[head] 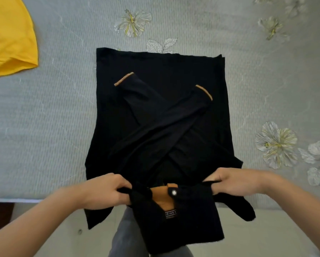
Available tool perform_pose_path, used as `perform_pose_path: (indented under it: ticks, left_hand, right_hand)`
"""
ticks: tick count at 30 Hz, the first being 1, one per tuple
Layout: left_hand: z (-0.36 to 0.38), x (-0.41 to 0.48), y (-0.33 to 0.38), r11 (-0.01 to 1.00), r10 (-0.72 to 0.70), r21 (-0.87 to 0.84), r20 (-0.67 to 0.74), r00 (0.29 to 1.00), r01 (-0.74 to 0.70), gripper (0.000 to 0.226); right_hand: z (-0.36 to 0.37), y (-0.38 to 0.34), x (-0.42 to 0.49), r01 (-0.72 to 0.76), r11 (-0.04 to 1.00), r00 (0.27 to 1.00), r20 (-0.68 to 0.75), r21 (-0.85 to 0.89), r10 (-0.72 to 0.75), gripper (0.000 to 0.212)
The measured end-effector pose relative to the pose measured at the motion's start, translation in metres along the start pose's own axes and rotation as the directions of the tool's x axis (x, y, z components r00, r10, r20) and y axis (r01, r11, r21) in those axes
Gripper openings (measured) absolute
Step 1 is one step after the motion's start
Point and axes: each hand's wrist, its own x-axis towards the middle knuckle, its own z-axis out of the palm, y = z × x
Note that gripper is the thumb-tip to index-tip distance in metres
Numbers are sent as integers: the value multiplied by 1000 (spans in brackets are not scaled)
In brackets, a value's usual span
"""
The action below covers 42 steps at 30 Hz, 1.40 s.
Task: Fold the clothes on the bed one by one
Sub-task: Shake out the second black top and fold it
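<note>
A black long-sleeved shirt [161, 108] lies flat on the bed, its two sleeves crossed over the body, each cuff edged in tan. Its collar end with a tan lining, a button and a label hangs over the bed's near edge. My left hand [103, 190] grips the shirt's left shoulder at that edge. My right hand [237, 182] grips the right shoulder. Both fists are closed on black fabric.
A yellow garment [9, 38] lies at the far left of the bed. The bed sheet [44, 117] is grey with white and yellow flower prints. Below the bed's edge I see a pale floor and my grey trouser legs [129, 236].
</note>
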Motion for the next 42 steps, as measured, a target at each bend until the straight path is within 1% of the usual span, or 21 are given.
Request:
perform_pose_path:
  ticks: [2, 6, 8, 10, 12, 14, 16, 18, 20, 22, 25, 27, 29, 30, 32, 34, 35, 37, 39, 41, 42]
  left_hand:
    - [-14, -1, 2, 996, -4, -85, 39, 999, 8, 23]
    - [-73, 7, 19, 976, 10, -218, 62, 998, 3, 17]
    - [-112, 12, 28, 943, -44, -328, 40, 998, 54, 19]
    - [-151, 23, 34, 860, -174, -489, -15, 985, 145, 24]
    - [-187, 42, 35, 809, -286, -571, -178, 941, 138, 36]
    - [-219, 66, 27, 890, -296, -450, -437, 849, 78, 41]
    - [-237, 86, 11, 964, -231, -250, -631, 741, 88, 35]
    - [-237, 95, -5, 980, -198, -124, -703, 683, 157, 41]
    - [-223, 100, -20, 978, -191, -80, -726, 660, 195, 50]
    - [-209, 107, -31, 983, -137, -32, -787, 602, 182, 59]
    - [-195, 116, -37, 985, -36, 46, -890, 454, 168, 58]
    - [-183, 116, -34, 981, -15, 52, -941, 337, 188, 58]
    - [-164, 115, -23, 981, 98, 134, -966, 240, 138, 57]
    - [-150, 116, -15, 969, 187, 220, -951, 244, 115, 57]
    - [-115, 123, 0, 916, 339, 393, -867, 365, 84, 59]
    - [-81, 135, 9, 893, 316, 437, -780, 540, 109, 64]
    - [-69, 141, 11, 905, 236, 395, -772, 590, 155, 67]
    - [-55, 152, 12, 928, 53, 266, -790, 611, 263, 70]
    - [-50, 158, 17, 936, -43, 170, -812, 581, 307, 74]
    - [-43, 160, 31, 950, -48, 134, -832, 552, 284, 75]
    - [-36, 161, 42, 950, -4, 168, -838, 546, 263, 75]
  right_hand:
    - [-10, -6, -2, -31, 999, 999, 19, 32, 30, 15]
    - [-60, -31, 0, -98, 968, 994, 64, 233, 85, 20]
    - [-98, -41, 2, -108, 952, 994, 46, 286, 100, 16]
    - [-135, -49, 7, -124, 938, 975, -136, 323, 176, 16]
    - [-169, -51, 18, -101, 955, 865, -450, 280, 224, 18]
    - [-193, -45, 34, -84, 984, 644, -745, 156, 173, 15]
    - [-200, -37, 49, -125, 989, 471, -872, 85, 134, 25]
    - [-190, -27, 62, -122, 986, 411, -899, 110, 152, 45]
    - [-171, -18, 72, -96, 989, 384, -913, 110, 139, 52]
    - [-156, -10, 81, -94, 990, 331, -934, 105, 131, 56]
    - [-144, -3, 90, -156, 980, 224, -962, 125, 158, 63]
    - [-136, -5, 94, -266, 959, 180, -973, 95, 146, 69]
    - [-122, -11, 100, -309, 950, 187, -982, -49, 10, 67]
    - [-114, -15, 103, -305, 939, 221, -971, -156, -90, 65]
    - [-98, -19, 112, -302, 878, 346, -901, -372, -263, 61]
    - [-90, -12, 121, -319, 801, 487, -813, -506, -319, 58]
    - [-91, -6, 122, -334, 802, 526, -804, -495, -278, 57]
    - [-100, 10, 118, -365, 865, 503, -855, -344, -128, 54]
    - [-108, 21, 112, -390, 879, 457, -886, -274, -73, 53]
    - [-116, 22, 106, -320, 913, 449, -889, -254, -90, 53]
    - [-122, 20, 101, -249, 948, 415, -906, -198, -80, 52]
